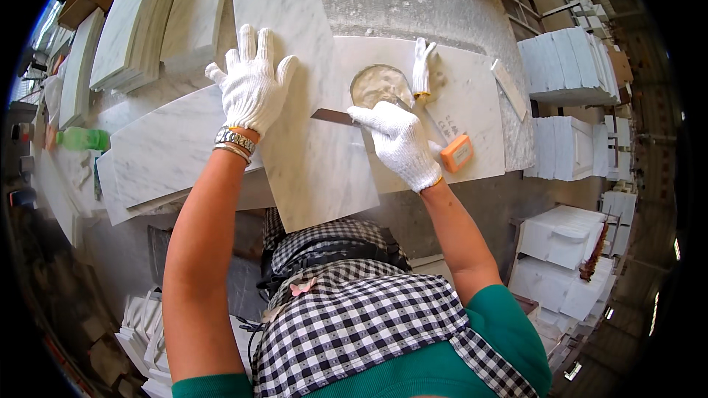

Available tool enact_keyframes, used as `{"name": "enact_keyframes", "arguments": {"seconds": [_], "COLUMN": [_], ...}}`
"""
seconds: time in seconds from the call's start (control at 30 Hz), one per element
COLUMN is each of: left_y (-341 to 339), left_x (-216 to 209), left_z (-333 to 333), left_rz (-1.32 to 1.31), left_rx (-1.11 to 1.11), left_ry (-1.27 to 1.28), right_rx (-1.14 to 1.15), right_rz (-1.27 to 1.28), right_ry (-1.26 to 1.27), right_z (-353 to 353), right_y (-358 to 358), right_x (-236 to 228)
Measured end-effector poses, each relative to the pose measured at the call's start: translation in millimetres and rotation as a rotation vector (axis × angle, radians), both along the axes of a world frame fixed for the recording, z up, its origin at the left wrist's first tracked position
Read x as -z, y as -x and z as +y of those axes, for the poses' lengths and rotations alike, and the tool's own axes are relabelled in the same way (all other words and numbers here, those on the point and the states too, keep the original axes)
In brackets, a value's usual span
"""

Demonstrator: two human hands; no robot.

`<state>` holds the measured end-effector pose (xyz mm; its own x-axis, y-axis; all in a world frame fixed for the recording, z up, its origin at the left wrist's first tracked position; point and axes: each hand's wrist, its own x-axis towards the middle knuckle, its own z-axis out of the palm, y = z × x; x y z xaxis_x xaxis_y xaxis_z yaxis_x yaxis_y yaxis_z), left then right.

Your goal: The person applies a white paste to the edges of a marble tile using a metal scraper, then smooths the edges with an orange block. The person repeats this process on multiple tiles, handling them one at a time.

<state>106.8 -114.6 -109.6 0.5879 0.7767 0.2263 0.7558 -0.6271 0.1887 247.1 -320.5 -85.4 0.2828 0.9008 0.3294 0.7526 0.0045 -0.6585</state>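
My left hand (254, 85), in a white knit glove, lies flat with fingers spread on a grey-veined white marble slab (313, 177). The long slab rests across other slabs and reaches over the table's near edge. My right hand (398, 140), gloved too, is closed around a flat metal scraper (333, 116). Its blade points left, at the slab's right side; whether it touches the stone I cannot tell. Just beyond the right hand is a round container of pale, creamy paste (380, 85). The scraper's handle is hidden in my fist.
A spare white glove (421, 66) and an orange block with a label (456, 153) lie on the marble panel (479, 103) at right. Stacked slabs (133, 22) stand far left, near a green bottle (81, 138). More stone stacks (568, 66) line the right side.
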Motion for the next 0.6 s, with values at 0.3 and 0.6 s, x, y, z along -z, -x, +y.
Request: {"name": "enact_keyframes", "arguments": {"seconds": [0.3, 0.6], "left_y": [1.0, 2.9], "left_x": [-0.1, 1.0], "left_z": [0.8, 0.9], "left_rz": [-0.019, -0.011], "left_rx": [0.005, -0.002], "left_ry": [-0.029, -0.028], "right_rx": [-0.061, -0.105], "right_rz": [-0.095, -0.096], "right_ry": [0.067, 0.089], "right_z": [-11.7, -25.0], "right_y": [-0.1, 7.4], "right_x": [-5.1, -4.0]}}
